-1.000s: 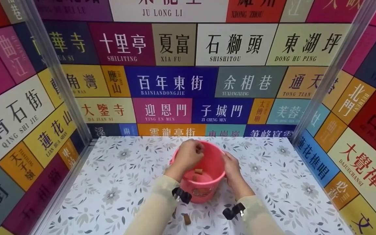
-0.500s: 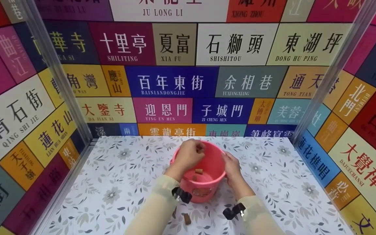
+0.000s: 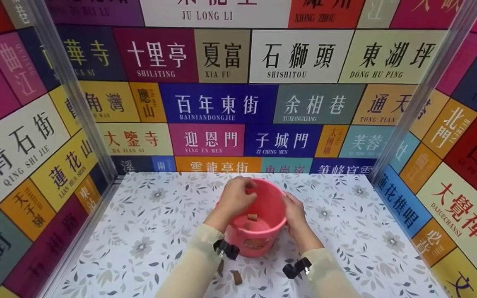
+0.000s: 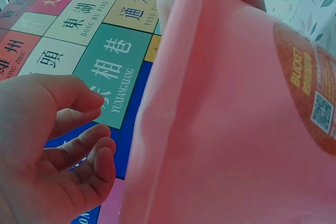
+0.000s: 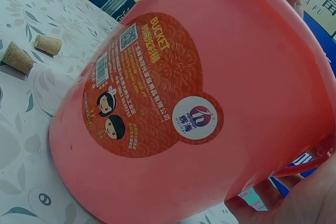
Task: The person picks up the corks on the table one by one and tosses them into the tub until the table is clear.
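A pink plastic bucket [image 3: 255, 244] stands on the table, tilted slightly toward me. Inside lie small brown corks [image 3: 252, 217]. Over its left rim hovers my left hand [image 3: 238, 198]; in the left wrist view its fingers are loosely bent, thumb and forefinger apart, with nothing between them. On the opposite side my right hand [image 3: 295, 213] grips the bucket's rim near the handle, fingers wrapped behind it and partly hidden. The right wrist view shows the bucket's orange label [image 5: 152, 87].
Two loose corks, one a nearer cork [image 3: 237, 277], lie on the floral-patterned table [image 3: 139, 223] in front of the bucket, beside my left sleeve. Colourful sign-covered panels [image 3: 218, 103] wall the table at the back and both sides.
My left hand's thumb and forefinger have parted, and the left wrist has shifted slightly left. My right hand and the bucket stay where they were.
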`<state>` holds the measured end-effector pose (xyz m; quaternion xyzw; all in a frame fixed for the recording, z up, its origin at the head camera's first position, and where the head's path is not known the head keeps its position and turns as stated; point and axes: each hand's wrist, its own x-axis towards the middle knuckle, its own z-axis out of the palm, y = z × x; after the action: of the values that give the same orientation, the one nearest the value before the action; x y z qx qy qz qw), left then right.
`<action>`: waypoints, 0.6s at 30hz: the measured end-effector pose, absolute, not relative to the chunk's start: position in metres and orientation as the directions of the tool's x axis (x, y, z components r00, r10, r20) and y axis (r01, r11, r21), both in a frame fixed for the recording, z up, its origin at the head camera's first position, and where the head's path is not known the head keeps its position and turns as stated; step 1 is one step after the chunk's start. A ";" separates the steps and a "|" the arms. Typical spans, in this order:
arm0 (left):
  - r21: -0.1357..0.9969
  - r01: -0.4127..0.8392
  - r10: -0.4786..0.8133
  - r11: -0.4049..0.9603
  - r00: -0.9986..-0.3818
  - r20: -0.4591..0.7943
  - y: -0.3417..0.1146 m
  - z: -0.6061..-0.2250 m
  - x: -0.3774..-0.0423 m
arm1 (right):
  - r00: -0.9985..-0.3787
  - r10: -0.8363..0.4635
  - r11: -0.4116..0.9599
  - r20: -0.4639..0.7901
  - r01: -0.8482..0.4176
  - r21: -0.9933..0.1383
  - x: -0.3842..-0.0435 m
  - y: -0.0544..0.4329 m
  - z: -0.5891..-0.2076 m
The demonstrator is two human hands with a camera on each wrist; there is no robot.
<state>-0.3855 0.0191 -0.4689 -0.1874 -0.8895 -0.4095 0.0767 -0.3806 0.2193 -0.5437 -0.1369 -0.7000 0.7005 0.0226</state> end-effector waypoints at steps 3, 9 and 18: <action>0.709 0.405 0.275 0.577 -0.914 0.298 0.017 -0.468 -0.380 | -0.963 0.221 -0.005 -0.154 0.157 -0.988 -0.378 0.220 -0.544; 0.695 0.454 0.311 0.558 -0.890 0.332 0.014 -0.462 -0.367 | -0.963 0.216 -0.003 -0.158 0.161 -0.987 -0.377 0.221 -0.543; 0.693 0.407 0.306 0.595 -0.912 0.273 0.007 -0.466 -0.345 | -0.959 0.233 -0.004 -0.159 0.162 -0.987 -0.380 0.220 -0.545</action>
<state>-0.3454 0.0066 -0.4662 -0.2000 -0.8909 -0.4029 0.0630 -0.3801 0.2200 -0.5450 -0.1400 -0.7051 0.6947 0.0253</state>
